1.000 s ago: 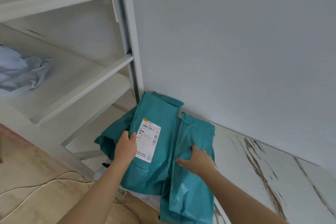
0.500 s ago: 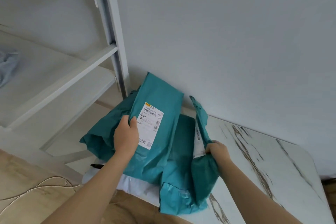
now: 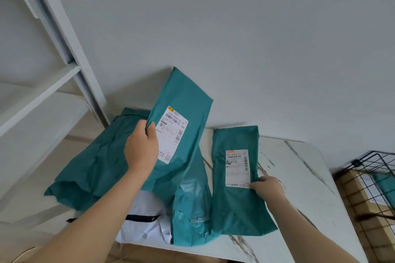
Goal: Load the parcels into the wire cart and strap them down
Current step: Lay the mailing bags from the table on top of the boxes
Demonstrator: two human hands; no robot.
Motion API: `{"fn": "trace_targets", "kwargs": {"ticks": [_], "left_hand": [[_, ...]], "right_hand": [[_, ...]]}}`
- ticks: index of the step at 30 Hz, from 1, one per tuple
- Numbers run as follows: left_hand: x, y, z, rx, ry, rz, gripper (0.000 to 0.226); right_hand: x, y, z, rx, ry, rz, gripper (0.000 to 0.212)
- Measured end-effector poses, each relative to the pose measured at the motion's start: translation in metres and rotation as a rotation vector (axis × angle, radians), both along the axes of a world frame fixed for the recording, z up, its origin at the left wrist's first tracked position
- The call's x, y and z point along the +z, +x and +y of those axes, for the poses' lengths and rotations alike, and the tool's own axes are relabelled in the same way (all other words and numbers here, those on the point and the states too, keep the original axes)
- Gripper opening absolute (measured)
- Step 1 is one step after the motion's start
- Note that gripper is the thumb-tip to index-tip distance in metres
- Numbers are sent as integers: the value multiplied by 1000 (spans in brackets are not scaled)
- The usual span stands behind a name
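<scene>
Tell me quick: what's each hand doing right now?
Left hand: grips the larger teal plastic mailer bag by its left edge.
Right hand: pinches the smaller teal plastic mailer bag by its right edge.

Left hand [image 3: 140,148] is raised forward, gripping firmly; right hand [image 3: 267,188] reaches lower, pinching.

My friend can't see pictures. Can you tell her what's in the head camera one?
A person's left hand holds up a teal parcel with a white label, while the right hand pinches a second teal parcel lying on a marble table. A pile of parcels sits at left; a black wire cart stands at right.
</scene>
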State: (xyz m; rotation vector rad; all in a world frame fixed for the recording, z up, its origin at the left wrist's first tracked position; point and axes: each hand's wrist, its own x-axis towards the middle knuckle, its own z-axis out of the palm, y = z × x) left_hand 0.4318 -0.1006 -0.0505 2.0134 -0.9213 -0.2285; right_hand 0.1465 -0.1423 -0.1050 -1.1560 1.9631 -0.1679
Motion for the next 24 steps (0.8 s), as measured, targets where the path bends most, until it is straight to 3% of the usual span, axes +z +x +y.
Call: {"fn": "trace_targets", "kwargs": {"ticks": [3,9,17,24], "left_hand": [[5,-14,-10,-41,-28,21,28],[-2,-64,-16,-123,-8,130,27],[18,-156,-11,-257,-12,188,25],[30,-288,11,-438,11,217,19]], "right_hand": [[1,-8,4,65,5,129,20],[13,-44,13,40,-31,137,42],[44,-146,33,-166,-210,23,35],[60,-262,68,-329,-386,-34,34]]}}
